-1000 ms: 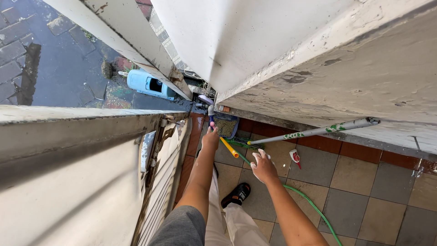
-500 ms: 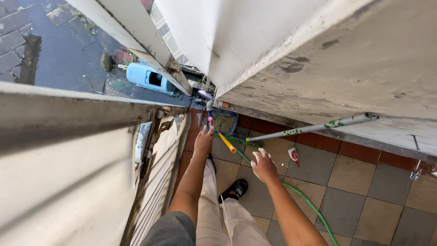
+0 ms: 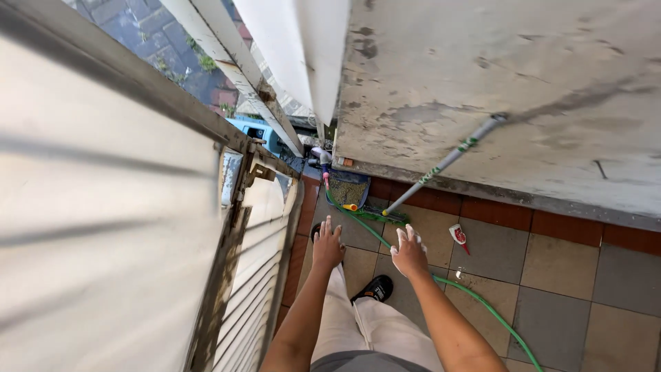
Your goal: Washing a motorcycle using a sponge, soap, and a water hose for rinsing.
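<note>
Looking straight down, my left hand point(image 3: 328, 242) hangs over the tiled floor with its fingers spread and nothing in it. It is beside the metal gate point(image 3: 256, 227). My right hand point(image 3: 410, 252) is a little to the right, fingers extended and whitened, also empty. Below and beyond both hands lie a blue tray of grit point(image 3: 348, 187), a yellow handle point(image 3: 350, 207) and a green hose point(image 3: 475, 296). A grey pole with green marks point(image 3: 447, 162) leans against the wall, its green brush head point(image 3: 377, 214) on the floor.
A small white and red bottle point(image 3: 458, 236) lies on the tiles to the right. My black shoe point(image 3: 377, 288) and white trousers show under my arms. A stained white wall point(image 3: 496, 89) rises on the right. Beyond the gate sits a light blue object point(image 3: 258, 131).
My left hand has pulled back from the handle near the blue tray and now hangs free. The view has swung, so the gate fills more of the left side.
</note>
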